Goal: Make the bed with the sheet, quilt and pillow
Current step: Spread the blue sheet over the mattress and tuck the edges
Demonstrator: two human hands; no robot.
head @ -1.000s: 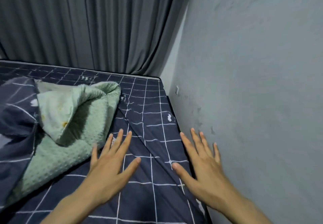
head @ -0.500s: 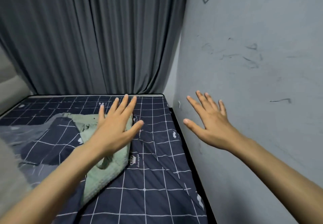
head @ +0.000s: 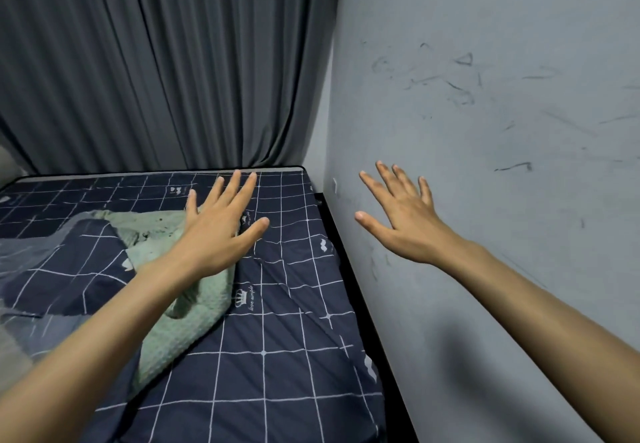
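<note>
Under the left hand (head: 218, 235) lies the quilt (head: 187, 325): its pale green side is a soft cloth with small raised dots, matt. The sheet (head: 277, 356) around this hand is a smooth dark blue cloth, a little creased. Behind the right hand (head: 401, 221) the wall (head: 485, 131) is matt grey paint, scuffed with dark marks. Beyond both hands hangs a curtain (head: 173, 62) of dull grey cloth in folds.
</note>
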